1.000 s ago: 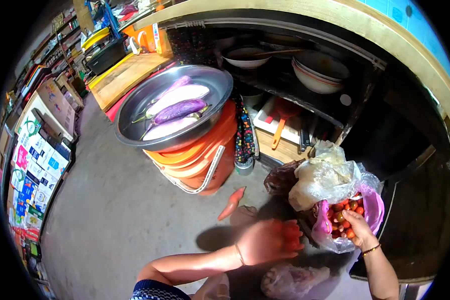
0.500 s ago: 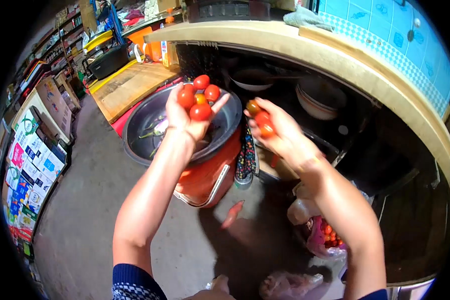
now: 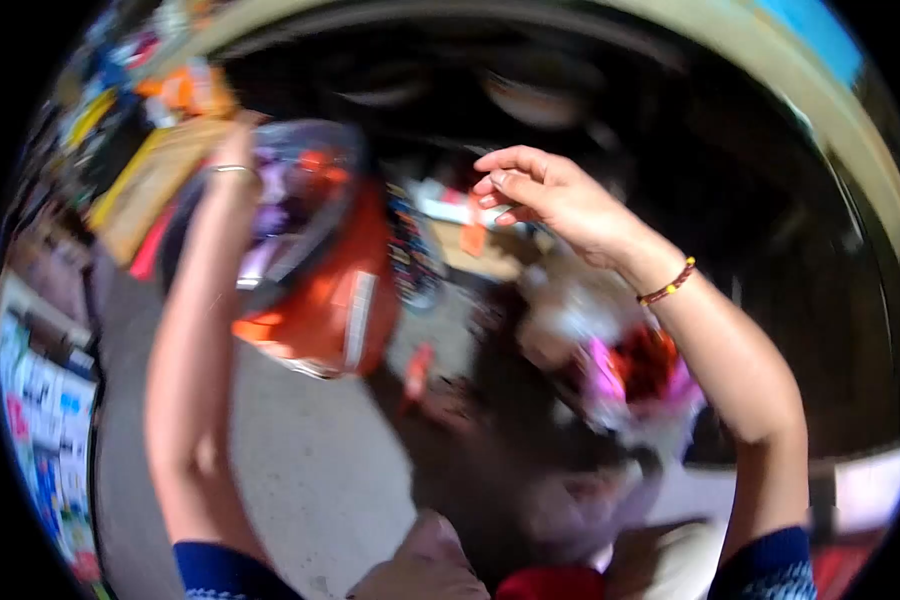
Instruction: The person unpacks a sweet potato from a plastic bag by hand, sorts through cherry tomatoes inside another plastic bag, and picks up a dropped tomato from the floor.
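Note:
My left hand (image 3: pixel 236 145) is smeared by motion over the far left side of a dark basin (image 3: pixel 320 238); its fingers are not clear. Inside the basin, red tomatoes (image 3: pixel 322 170) lie beside purple and whitish things (image 3: pixel 270 205) too blurred to name. The basin rests on an orange-red bucket (image 3: pixel 355 300). My right hand (image 3: pixel 560 200) hangs in the air to the right of the basin, fingers loosely bent and apart, nothing in them. Below it on the floor is a pink and clear plastic bag (image 3: pixel 602 372) with small red tomatoes (image 3: pixel 645 362) in it.
A wooden board (image 3: pixel 155 185) is left of the basin. Bowls (image 3: pixel 540 95) stand in the dark space under the pale curved counter edge (image 3: pixel 690 25). A reddish object (image 3: pixel 417 378) lies on the floor. Another plastic bag (image 3: pixel 585 505) is near my feet.
Both hands held tomatoes earlier. Now my right hand is empty, and red tomatoes show in the basin. My left hand has moved leftward across the basin. The whole view has shifted and blurred.

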{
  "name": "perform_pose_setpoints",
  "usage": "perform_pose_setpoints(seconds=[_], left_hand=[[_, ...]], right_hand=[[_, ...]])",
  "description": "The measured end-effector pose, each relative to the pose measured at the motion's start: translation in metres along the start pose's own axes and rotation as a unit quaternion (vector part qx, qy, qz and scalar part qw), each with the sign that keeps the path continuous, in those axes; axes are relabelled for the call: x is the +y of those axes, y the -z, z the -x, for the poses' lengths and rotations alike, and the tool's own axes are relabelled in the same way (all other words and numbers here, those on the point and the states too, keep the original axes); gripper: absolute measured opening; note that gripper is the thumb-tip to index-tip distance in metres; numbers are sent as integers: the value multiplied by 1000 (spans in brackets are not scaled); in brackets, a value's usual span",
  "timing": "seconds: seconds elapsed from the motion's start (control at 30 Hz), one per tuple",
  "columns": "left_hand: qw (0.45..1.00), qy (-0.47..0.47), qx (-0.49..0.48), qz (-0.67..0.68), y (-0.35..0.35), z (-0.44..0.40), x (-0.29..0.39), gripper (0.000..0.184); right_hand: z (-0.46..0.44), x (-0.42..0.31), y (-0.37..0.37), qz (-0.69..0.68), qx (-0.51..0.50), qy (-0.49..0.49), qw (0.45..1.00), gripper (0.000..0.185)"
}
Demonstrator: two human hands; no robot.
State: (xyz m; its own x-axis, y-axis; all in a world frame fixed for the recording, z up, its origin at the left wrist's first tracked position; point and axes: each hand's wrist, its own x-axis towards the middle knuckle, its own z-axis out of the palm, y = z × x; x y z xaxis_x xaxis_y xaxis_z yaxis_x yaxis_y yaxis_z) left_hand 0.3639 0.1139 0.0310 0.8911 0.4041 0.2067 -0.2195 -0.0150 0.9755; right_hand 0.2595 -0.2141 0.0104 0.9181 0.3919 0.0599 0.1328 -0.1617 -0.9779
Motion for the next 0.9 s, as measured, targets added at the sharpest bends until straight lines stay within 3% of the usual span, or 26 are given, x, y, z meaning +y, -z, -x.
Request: perform_pose_setpoints(seconds=[0.03, 0.1, 0.13, 0.17, 0.2, 0.23, 0.27, 0.3, 0.33, 0.37, 0.4, 0.47, 0.53, 0.57, 0.6, 0.63, 0.7, 0.8, 0.87, 0.9], left_hand=[[997, -70, -27, 5, -5, 14, 12, 21], [950, -287, -119, 22, -49, 101, 35, 27], [934, -303, -190, 13, -65, 150, 40, 25], [878, -361, -299, -102, -76, 182, 35, 21], [872, -267, -373, -171, -87, 231, 30, 20], [795, -382, -419, -215, -105, 258, 6, 23], [764, -350, -528, -124, -127, 287, -15, 21], [686, -470, -545, -112, -152, 311, -42, 17], [546, -533, -609, -217, -171, 328, -64, 15], [548, -457, -650, -263, -191, 346, -89, 15], [543, -377, -684, -308, -212, 359, -121, 16], [569, -539, -576, -233, -247, 365, -176, 15], [597, -448, -612, -263, -278, 355, -208, 19], [684, -343, -596, -242, -290, 353, -219, 16], [758, -232, -570, -217, -302, 351, -232, 15], [764, -259, -515, -291, -317, 346, -252, 19], [683, -450, -486, -308, -316, 328, -250, 28], [790, -124, -556, -226, -320, 310, -198, 48], [811, -129, -532, -207, -323, 303, -195, 49], [831, -136, -506, -187, -326, 301, -196, 49]], right_hand=[[36, 4, 18, -13, -19, -35, 999, 26], [105, 31, 61, -7, -44, -67, 997, 26], [132, 40, 77, 94, -16, -108, 990, 27], [159, 59, 94, 64, -7, -154, 986, 29], [183, 81, 108, 74, 1, -193, 978, 27], [200, 98, 116, 81, 5, -229, 970, 26], [211, 105, 114, 232, 4, -234, 944, 23], [221, 110, 110, 379, 1, -231, 896, 21], [225, 130, 106, 517, -24, -231, 824, 18], [226, 140, 104, 531, -48, -258, 806, 19], [228, 167, 106, 564, -24, -213, 798, 20], [226, 185, 104, 618, 18, -136, 774, 20], [222, 198, 108, 640, 35, -101, 761, 21], [219, 205, 112, 660, 55, -63, 747, 22], [216, 211, 114, 663, 29, -118, 738, 25], [216, 214, 112, 663, 25, -121, 738, 25], [218, 222, 104, 693, -8, -191, 695, 27], [224, 226, 87, 652, -17, -208, 729, 30], [223, 228, 79, 641, -18, -187, 744, 30], [221, 218, 74, 597, -21, -225, 770, 30]])
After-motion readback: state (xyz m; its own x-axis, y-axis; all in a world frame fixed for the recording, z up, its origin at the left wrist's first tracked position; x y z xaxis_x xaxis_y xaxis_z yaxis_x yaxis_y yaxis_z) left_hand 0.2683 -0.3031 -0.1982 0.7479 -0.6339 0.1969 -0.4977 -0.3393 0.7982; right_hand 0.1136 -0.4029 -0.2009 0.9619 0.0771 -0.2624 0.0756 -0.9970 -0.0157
